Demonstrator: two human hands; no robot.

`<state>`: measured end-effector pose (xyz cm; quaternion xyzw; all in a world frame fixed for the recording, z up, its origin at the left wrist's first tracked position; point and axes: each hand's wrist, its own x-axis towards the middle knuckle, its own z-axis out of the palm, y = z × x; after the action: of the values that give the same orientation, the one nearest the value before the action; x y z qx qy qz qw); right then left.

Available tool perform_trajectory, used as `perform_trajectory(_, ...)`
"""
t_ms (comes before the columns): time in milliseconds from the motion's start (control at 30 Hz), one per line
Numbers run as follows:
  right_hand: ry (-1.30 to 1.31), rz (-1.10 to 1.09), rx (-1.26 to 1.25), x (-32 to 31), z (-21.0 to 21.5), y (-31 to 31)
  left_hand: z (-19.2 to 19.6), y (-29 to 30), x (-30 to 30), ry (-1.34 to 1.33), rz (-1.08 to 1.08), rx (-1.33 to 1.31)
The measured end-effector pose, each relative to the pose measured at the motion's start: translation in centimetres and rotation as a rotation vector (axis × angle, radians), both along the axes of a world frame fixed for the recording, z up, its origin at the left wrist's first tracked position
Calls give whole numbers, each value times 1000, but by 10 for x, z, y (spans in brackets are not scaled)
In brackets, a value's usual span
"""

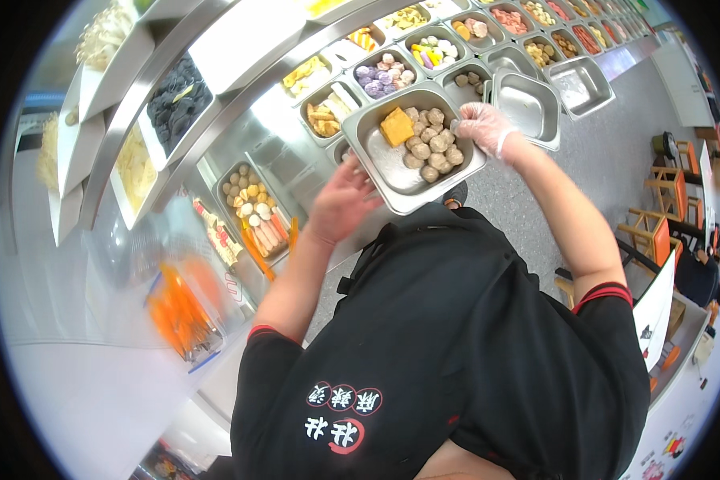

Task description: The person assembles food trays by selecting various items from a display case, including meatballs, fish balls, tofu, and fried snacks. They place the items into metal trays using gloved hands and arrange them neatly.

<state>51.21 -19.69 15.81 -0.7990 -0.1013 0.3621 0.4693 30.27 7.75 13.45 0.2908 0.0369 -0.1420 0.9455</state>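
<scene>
A steel food pan (392, 172) is tilted in front of my body, with brownish meatballs (432, 144) and one orange-yellow block (397, 127) inside. My right hand (486, 130), in a clear plastic glove, grips the pan's right rim. At the pan's left side is my left hand (340, 202), bare, its fingers against the outer wall and partly hidden by it. Just beyond the pan, a counter pan of meatballs (466, 82) sits partly covered. Two bare steel pans, one nearer (526, 108) and one farther right (580, 84), lie beside my right hand.
Rows of filled pans (432, 52) run along the far counter. To my left is a long tray of balls and sticks (256, 212), near orange-handled tongs (182, 308) in a clear bin. Tilted white bins (176, 112) rise at upper left. Wooden chairs (648, 228) stand right.
</scene>
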Motion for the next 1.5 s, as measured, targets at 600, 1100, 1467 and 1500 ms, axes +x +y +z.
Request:
perform_trajectory(600,-689,-365,189,-51,42,27,5,-67,87,270,71,-6)
perform_trajectory(1100,-315,-615,36,-14,-18,51,8,-161,115,161,395,277)
perform_trajectory(1467,49,-926,1247,40,28,-16,91,-205,193,-283,115,992)
perform_trajectory(1500,73,-914,1295,44,29,-24,97,-213,197,-300,98,1056)
